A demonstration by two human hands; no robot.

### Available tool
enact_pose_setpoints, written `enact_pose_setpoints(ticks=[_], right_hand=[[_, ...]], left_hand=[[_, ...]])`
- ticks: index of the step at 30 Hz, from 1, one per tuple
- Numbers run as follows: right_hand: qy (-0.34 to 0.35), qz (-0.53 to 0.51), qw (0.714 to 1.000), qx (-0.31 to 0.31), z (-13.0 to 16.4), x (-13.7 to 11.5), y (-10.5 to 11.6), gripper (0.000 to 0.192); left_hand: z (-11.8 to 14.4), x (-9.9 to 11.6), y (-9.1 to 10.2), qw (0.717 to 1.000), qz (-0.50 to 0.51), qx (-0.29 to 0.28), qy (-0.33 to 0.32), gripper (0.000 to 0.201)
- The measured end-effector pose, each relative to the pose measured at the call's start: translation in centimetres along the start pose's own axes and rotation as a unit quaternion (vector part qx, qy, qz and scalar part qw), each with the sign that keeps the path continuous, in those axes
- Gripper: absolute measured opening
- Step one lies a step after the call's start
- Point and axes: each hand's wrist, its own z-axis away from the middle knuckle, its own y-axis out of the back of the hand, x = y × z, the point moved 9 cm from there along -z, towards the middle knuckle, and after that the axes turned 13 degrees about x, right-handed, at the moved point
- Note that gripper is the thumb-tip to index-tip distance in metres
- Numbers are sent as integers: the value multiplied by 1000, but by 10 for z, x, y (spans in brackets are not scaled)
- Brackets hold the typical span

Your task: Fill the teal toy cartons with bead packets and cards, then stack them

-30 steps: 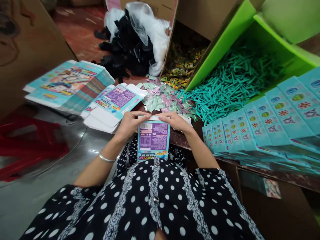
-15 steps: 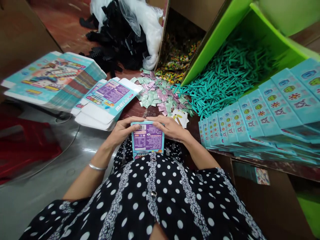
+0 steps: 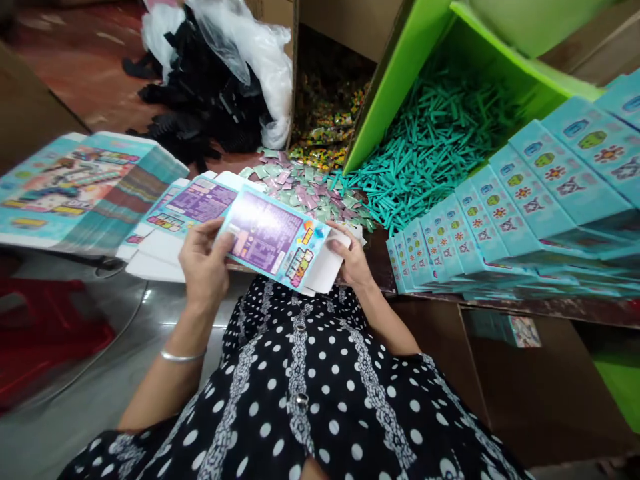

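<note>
Between my two hands is a flat-looking blue and purple cardboard box (image 3: 270, 233), tilted, with its printed purple panel facing up. My left hand (image 3: 206, 260) grips its left end, thumb on top. At the other end, by a white open flap (image 3: 327, 263), my right hand (image 3: 353, 257) holds on with the thumb over the flap. Just beyond my left hand lie several more flat boxes (image 3: 200, 200) with white flaps. Small green and purple sachets (image 3: 300, 187) are spread behind the held box.
A tall stack of flat printed boxes (image 3: 75, 180) stands at the left. Teal plastic sticks (image 3: 420, 153) spill from a green bin (image 3: 395, 73). Filled blue boxes (image 3: 480, 220) stand in rows at the right. Black parts (image 3: 215, 100) lie at the back; a red stool (image 3: 50, 327) is lower left.
The box has come up from near my lap and turned, so its flap end points right. My hands have moved apart from its top edge to its opposite ends.
</note>
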Motion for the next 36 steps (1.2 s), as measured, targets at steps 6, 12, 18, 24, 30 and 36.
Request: enact_pose_setpoints(ticks=[6,12,18,24,30,36], right_hand=[[-60,7,997,-43,26,23,-21,81],[70,209,975,-40,11,-4,16,64],[179,551,814,-43,-16,-16,61,82],[166,583,794,-45,-15,-15,58,52],[173,624,759,-69,-12,-17,55,67],[161,624,762,-61,-9,-17,56,60]], left_hand=[[39,33,-39,914,-156,-336,-166,80],[38,-30,-43,875,-222,-430,21,50],[38,-70,-29,873,-221,-417,126,57],[41,-74,-26,860,-237,-418,172,68],[39,-77,-20,841,-274,-419,206,86],[43,-83,-20,840,-263,-418,225,88]])
